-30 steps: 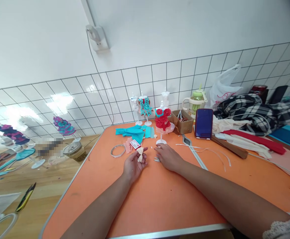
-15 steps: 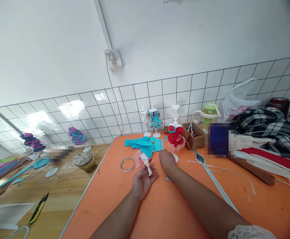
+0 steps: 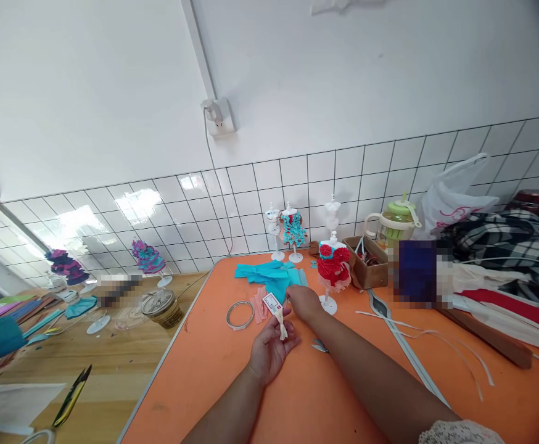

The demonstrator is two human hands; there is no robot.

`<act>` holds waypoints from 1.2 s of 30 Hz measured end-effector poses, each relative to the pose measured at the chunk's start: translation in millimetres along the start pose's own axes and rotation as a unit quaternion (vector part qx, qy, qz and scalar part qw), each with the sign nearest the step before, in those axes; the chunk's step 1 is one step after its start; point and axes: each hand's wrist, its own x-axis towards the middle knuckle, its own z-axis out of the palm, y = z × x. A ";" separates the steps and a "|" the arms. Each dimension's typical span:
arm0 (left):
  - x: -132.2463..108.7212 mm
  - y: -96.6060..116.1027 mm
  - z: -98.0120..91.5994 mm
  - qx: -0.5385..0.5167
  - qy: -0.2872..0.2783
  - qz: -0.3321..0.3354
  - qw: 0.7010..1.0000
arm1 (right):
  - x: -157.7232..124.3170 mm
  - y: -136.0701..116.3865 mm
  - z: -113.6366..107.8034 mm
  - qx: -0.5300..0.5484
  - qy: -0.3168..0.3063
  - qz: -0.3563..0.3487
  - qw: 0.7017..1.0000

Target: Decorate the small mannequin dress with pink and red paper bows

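My left hand (image 3: 269, 351) is palm up over the orange table, its fingers closed on a cream strip of crinkled material (image 3: 282, 327). A small white printed card (image 3: 273, 305) stands out at the same fingertips; whether it is held or lies beneath cannot be told. My right hand (image 3: 304, 303) is beside it, back turned to me, fingertips drawn together near the card. What they pinch is hidden. Just beyond lie blue crepe paper (image 3: 269, 274) and pink strips (image 3: 260, 305). A dress form in a red ruffled dress (image 3: 332, 265) stands beyond my right hand.
A tape roll (image 3: 240, 315) lies left of my hands, small scissors (image 3: 319, 345) under my right forearm. Further dress forms (image 3: 293, 231) stand by the tiled wall. A cardboard box (image 3: 366, 265) and a green-lidded jug (image 3: 396, 219) are at right. Left, a wooden table (image 3: 126, 351) holds a jar (image 3: 161, 308).
My right hand has come closer to the left, its fingertips now near the card. The view has shifted slightly. A teal shape has entered at the left edge.
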 end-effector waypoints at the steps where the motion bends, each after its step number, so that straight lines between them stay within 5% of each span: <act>1: 0.2 -0.1 0.1 0.005 -0.002 0.000 1.000 | -1.1 -0.3 0.1 -0.002 0.000 -0.003 1.000; 13: -0.8 -0.8 2.3 0.027 -0.013 0.003 1.000 | -18.6 0.8 -15.5 -0.017 0.007 -0.002 1.000; 22: -0.5 1.5 1.7 0.015 -0.008 -0.009 1.000 | -110.0 -6.9 -40.4 -0.013 0.018 -0.063 0.998; 26: 0.6 1.2 3.6 0.033 0.020 0.001 0.999 | -141.0 30.9 -79.0 0.039 0.209 -0.113 0.971; 28: 2.3 -2.1 3.4 0.059 0.046 0.010 0.997 | -134.3 61.3 -104.6 0.035 0.339 -0.063 0.938; 30: 4.0 -7.2 2.4 0.099 0.072 0.016 0.992 | -113.5 95.5 -126.4 0.021 0.399 0.015 0.916; 33: 3.3 -11.7 2.7 0.180 0.082 0.044 0.979 | -72.9 145.9 -139.9 -0.035 0.427 0.114 0.896; 36: -4.7 -3.1 9.2 0.333 0.034 0.090 0.938 | -46.1 182.2 -130.1 -0.064 0.304 0.151 0.938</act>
